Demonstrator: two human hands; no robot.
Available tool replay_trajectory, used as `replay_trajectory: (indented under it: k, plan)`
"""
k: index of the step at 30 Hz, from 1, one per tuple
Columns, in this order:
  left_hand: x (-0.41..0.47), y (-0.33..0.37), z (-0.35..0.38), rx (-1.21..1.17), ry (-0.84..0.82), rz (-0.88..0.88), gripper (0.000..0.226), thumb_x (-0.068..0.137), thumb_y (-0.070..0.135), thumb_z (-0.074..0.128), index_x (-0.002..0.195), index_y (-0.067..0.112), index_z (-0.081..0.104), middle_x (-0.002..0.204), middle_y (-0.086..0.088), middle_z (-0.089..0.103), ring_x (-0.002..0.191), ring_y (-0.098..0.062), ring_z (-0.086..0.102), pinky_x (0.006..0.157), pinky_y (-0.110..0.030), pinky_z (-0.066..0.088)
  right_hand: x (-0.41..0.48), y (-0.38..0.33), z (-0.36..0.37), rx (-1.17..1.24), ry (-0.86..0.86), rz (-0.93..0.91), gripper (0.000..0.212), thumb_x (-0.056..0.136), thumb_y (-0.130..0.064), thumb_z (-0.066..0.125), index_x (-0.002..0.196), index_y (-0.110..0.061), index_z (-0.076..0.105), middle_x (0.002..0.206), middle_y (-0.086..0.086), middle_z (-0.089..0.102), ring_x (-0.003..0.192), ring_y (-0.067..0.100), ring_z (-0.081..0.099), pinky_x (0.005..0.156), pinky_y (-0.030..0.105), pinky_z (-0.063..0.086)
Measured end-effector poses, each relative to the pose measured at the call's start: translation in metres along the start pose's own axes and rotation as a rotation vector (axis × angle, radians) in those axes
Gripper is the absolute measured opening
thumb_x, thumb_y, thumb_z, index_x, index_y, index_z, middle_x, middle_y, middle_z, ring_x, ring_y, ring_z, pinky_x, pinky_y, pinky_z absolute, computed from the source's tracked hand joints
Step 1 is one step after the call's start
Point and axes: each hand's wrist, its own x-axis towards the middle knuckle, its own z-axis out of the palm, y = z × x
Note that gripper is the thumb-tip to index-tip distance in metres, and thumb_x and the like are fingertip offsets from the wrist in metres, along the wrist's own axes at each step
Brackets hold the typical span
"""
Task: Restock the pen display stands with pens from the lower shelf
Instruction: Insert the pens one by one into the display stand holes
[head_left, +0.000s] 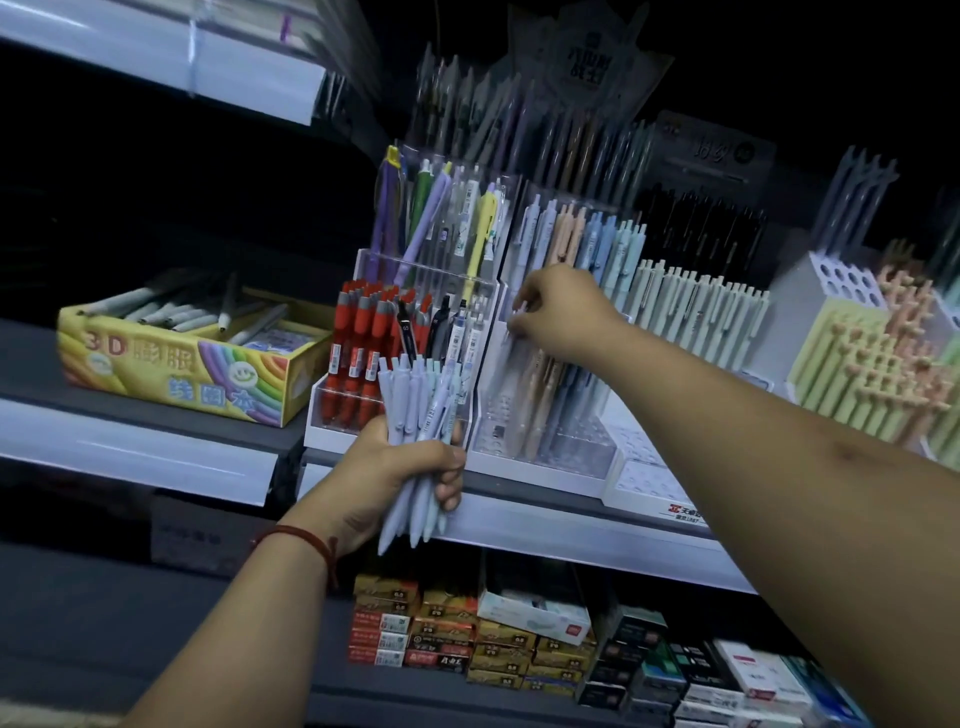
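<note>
While the clear tiered stand (540, 447) shows bare holes along its front rows, I'm working it two-handed. My left hand (400, 473) is wrapped tight round a bundle of pale blue pens (415, 400), held upright just in front of the stand with the red pens (358, 358). My right hand (563, 312) is up at the pastel rows with its fingers curled. It looks to be pinching one pale pen, but the blur won't let me swear to it.

My plan: line the tip over one free hole, drop it straight down, and match the colour to its neighbours. I'll go gently, since the packed rows beside it could tip. The bundle wants a firm grip so nothing slides out at the bottom.

All of this rides on a grey shelf (561, 525) with a pale front lip. A yellow box (171, 374) of grey markers sits to the left. Stacked refill cartons (498, 639) fill the lower shelf (337, 696), and the room is dark.
</note>
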Motion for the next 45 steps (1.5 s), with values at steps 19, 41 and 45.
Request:
replay_trajectory:
  k: [19,41,45]
  plan:
    - [0.000,-0.002,-0.003,0.009,-0.021,0.013,0.038,0.069,0.007,0.079,0.098,0.000,0.055,0.064,-0.013,0.045,0.055,-0.024,0.046,0.059,-0.036,0.048,-0.006,-0.004,0.025,-0.156,0.104,-0.010,0.028,0.096,-0.031,0.067,0.117,-0.020,0.052,0.100,0.006,0.071,0.090,0.032,0.066,0.088,0.047,0.053]
    - [-0.003,0.000,0.013,0.075,0.109,0.036,0.037,0.072,0.012,0.084,0.098,-0.004,0.063,0.069,-0.015,0.048,0.050,-0.023,0.044,0.054,-0.033,0.047,-0.088,-0.045,0.004,0.535,-0.343,0.045,0.035,0.088,-0.023,0.080,0.090,0.011,0.070,0.074,0.022,0.074,0.057,0.030,0.071,0.048,0.031,0.057]
    - [-0.004,-0.002,0.018,0.107,0.150,0.042,0.032,0.066,0.020,0.087,0.083,0.004,0.066,0.065,-0.015,0.049,0.048,-0.023,0.046,0.053,-0.033,0.048,-0.092,-0.043,0.001,0.743,-0.367,0.146,0.024,0.090,-0.007,0.076,0.090,0.016,0.069,0.079,0.030,0.072,0.055,0.028,0.067,0.049,0.029,0.056]
